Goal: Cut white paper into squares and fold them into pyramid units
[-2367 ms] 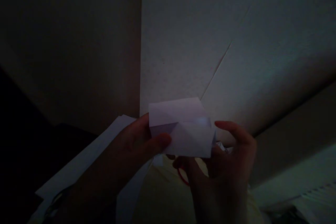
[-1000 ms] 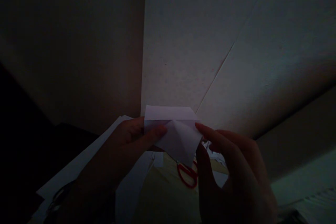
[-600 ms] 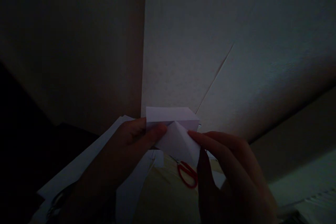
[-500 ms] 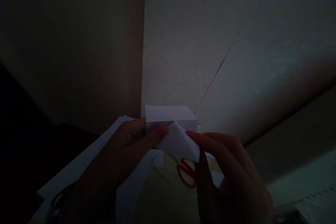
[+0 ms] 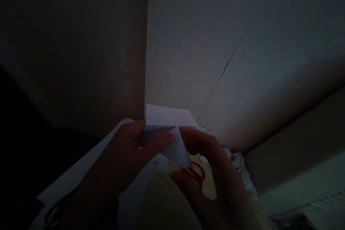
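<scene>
A folded piece of white paper (image 5: pixel 168 115) is held up in front of me, with a flat upper panel and a pointed flap folded downward. My left hand (image 5: pixel 126 154) pinches it from the left, thumb across the front of the flap and fingers behind. At the flap's right edge, the curved fingers of my right hand (image 5: pixel 223 176) touch the paper, while its thumb hangs apart below. Red-handled scissors (image 5: pixel 199 176) lie beneath the paper; their blades are hidden.
Large white sheets (image 5: pixel 78 178) lie under my left forearm. Several folded white paper pieces (image 5: pixel 241 165) sit beyond my right hand, by a wall. The table (image 5: pixel 161 201) is yellowish, and a pale panel (image 5: pixel 188 43) rises behind. The scene is dim.
My right thumb has come off the flap and dropped away, and the right fingers have moved left behind the flap's edge. The paper has shifted slightly left; the flap looks narrower.
</scene>
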Demonstrator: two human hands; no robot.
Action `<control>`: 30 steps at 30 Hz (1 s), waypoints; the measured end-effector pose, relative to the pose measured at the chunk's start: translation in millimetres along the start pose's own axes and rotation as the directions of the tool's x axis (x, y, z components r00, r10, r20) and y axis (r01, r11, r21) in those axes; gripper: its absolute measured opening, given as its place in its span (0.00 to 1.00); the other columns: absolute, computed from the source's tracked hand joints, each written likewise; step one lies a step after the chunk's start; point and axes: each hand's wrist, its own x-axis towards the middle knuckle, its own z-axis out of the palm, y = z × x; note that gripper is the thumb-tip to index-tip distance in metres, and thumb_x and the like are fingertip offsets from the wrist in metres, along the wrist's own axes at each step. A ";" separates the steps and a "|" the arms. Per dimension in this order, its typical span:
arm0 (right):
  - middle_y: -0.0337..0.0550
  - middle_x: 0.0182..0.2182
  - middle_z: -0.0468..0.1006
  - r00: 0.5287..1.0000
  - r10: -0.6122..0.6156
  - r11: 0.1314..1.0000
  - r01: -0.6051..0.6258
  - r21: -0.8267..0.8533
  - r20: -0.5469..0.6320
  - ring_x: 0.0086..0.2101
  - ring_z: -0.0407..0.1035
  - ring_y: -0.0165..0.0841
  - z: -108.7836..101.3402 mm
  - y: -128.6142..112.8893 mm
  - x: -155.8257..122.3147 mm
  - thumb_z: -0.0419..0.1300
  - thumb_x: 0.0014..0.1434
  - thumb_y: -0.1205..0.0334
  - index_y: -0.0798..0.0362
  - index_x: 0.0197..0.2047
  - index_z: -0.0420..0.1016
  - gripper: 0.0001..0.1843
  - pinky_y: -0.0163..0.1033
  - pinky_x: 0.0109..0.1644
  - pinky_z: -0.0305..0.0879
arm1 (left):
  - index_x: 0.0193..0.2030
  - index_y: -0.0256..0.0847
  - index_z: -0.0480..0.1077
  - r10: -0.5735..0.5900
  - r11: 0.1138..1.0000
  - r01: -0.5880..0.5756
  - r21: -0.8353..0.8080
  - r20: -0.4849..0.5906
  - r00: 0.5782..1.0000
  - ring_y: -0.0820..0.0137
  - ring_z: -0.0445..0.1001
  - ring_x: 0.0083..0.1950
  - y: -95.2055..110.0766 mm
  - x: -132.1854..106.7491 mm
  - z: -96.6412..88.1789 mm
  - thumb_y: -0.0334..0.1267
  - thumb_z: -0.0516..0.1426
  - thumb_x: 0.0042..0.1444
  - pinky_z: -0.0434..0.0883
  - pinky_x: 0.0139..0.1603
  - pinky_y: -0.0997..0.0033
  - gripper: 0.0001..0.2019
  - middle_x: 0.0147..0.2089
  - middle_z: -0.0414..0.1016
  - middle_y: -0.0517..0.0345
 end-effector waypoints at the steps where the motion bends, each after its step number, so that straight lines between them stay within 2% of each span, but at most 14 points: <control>1: 0.38 0.43 0.80 0.998 -0.012 1.000 0.012 -0.002 0.056 0.41 0.76 0.36 -2.0 0.8 0.2 0.61 0.51 0.70 0.45 0.54 0.68 0.27 0.37 0.42 0.73 | 0.33 0.39 0.79 0.011 0.999 -0.009 0.034 -0.034 0.999 0.69 0.76 0.29 0.7 0.4 0.2 0.42 0.63 0.49 0.69 0.28 0.77 0.09 0.28 0.82 0.63; 3: 0.37 0.42 0.81 0.997 -0.015 1.000 0.015 0.004 0.077 0.40 0.76 0.34 -3.7 1.6 1.3 0.62 0.53 0.69 0.45 0.53 0.69 0.24 0.35 0.41 0.73 | 0.30 0.39 0.79 0.033 0.996 -0.028 0.090 -0.055 0.998 0.69 0.75 0.28 1.5 0.6 0.0 0.42 0.63 0.49 0.68 0.27 0.77 0.09 0.26 0.81 0.64; 5: 0.35 0.38 0.82 1.000 0.002 1.000 -0.002 0.004 0.024 0.36 0.76 0.31 -2.8 1.5 2.8 0.60 0.55 0.70 0.45 0.49 0.72 0.18 0.33 0.37 0.73 | 0.29 0.39 0.79 0.052 0.993 -0.048 0.107 -0.031 0.998 0.70 0.75 0.27 1.3 0.6 -0.9 0.42 0.63 0.48 0.68 0.26 0.77 0.08 0.25 0.80 0.65; 9: 0.34 0.32 0.81 0.999 0.034 0.999 -0.035 -0.038 -0.043 0.30 0.75 0.30 -0.5 0.6 4.7 0.58 0.56 0.71 0.46 0.42 0.74 0.13 0.31 0.32 0.71 | 0.30 0.41 0.79 0.080 0.995 -0.080 0.053 0.017 0.997 0.71 0.76 0.28 -1.5 1.7 -4.1 0.40 0.64 0.47 0.69 0.29 0.78 0.06 0.27 0.81 0.66; 13: 0.35 0.28 0.76 0.994 0.026 0.995 -0.037 -0.095 -0.110 0.28 0.72 0.29 -2.5 0.9 5.9 0.58 0.56 0.70 0.47 0.35 0.74 0.07 0.30 0.27 0.68 | 0.34 0.42 0.80 0.006 0.999 -0.010 0.040 0.095 0.995 0.68 0.78 0.31 -4.8 3.7 -5.9 0.43 0.65 0.46 0.71 0.32 0.76 0.10 0.30 0.83 0.65; 15: 0.35 0.26 0.74 0.992 -0.001 0.992 -0.016 -0.128 -0.129 0.26 0.71 0.29 -3.5 1.4 6.6 0.59 0.56 0.68 0.48 0.33 0.73 0.06 0.30 0.25 0.67 | 0.34 0.44 0.80 0.013 0.999 -0.019 0.047 0.126 0.992 0.66 0.79 0.34 -5.7 3.5 -5.3 0.42 0.65 0.46 0.71 0.33 0.77 0.09 0.30 0.83 0.65; 19: 0.37 0.27 0.73 0.982 -0.078 0.974 0.038 -0.225 -0.172 0.26 0.70 0.29 -2.2 2.5 7.6 0.61 0.56 0.67 0.48 0.31 0.74 0.05 0.31 0.25 0.66 | 0.32 0.43 0.80 0.036 0.991 -0.050 0.120 0.120 0.992 0.66 0.79 0.34 -4.5 1.4 -2.5 0.42 0.65 0.47 0.70 0.32 0.77 0.07 0.30 0.83 0.65; 23: 0.38 0.30 0.70 0.953 -0.093 0.957 0.005 -0.292 -0.289 0.27 0.67 0.31 2.8 3.8 7.2 0.62 0.55 0.66 0.48 0.30 0.73 0.04 0.34 0.26 0.64 | 0.30 0.43 0.81 0.077 0.980 -0.097 0.176 0.118 0.990 0.66 0.79 0.34 -2.3 0.9 -2.2 0.42 0.64 0.48 0.70 0.33 0.77 0.07 0.28 0.83 0.66; 27: 0.38 0.31 0.68 0.939 -0.160 0.940 0.052 -0.337 -0.303 0.30 0.65 0.31 7.5 4.3 6.1 0.62 0.55 0.68 0.48 0.32 0.72 0.05 0.34 0.30 0.65 | 0.29 0.43 0.81 0.125 0.970 -0.154 0.190 0.157 0.980 0.67 0.78 0.31 -3.9 2.8 -4.7 0.43 0.63 0.50 0.69 0.30 0.77 0.07 0.27 0.82 0.66; 30: 0.38 0.33 0.68 0.932 -0.173 0.938 0.058 -0.341 -0.317 0.32 0.67 0.31 10.8 3.3 5.6 0.62 0.55 0.67 0.48 0.34 0.73 0.04 0.34 0.32 0.67 | 0.32 0.45 0.81 0.112 0.956 -0.158 0.247 0.192 0.975 0.66 0.79 0.33 -6.6 3.8 -6.9 0.43 0.62 0.51 0.70 0.32 0.76 0.08 0.29 0.83 0.65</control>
